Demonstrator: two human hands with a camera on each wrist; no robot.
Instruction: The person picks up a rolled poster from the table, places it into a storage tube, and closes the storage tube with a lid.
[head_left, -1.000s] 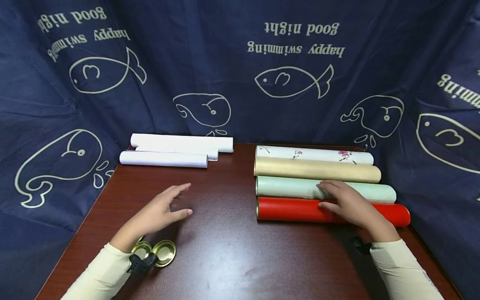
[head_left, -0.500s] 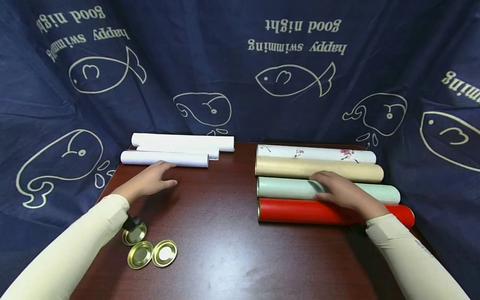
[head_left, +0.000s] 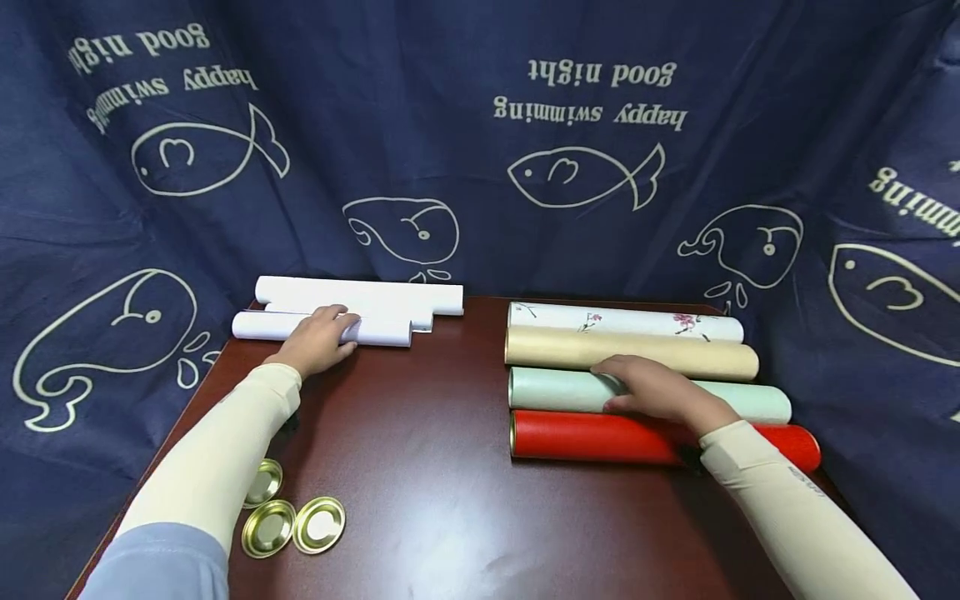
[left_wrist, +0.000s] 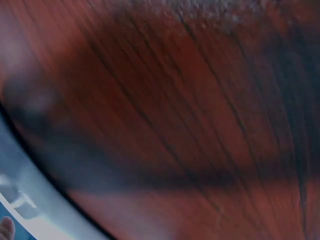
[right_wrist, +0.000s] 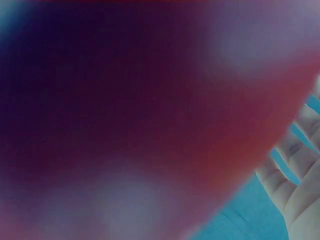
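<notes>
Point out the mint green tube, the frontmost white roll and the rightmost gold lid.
Mint green tube (head_left: 557, 389): head view, on the left part of its curved side.
Frontmost white roll (head_left: 386, 332): head view, near its right end.
Rightmost gold lid (head_left: 319, 525): head view, on its round middle.

I see the left hand (head_left: 317, 340) has reached forward over the front white roll (head_left: 386, 332), leaving the gold lids (head_left: 267, 528) farther behind its fingers.

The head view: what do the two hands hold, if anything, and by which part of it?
It cannot be told. The left hand is over the front white roll, the right hand over the mint tube, each near its middle.
</notes>
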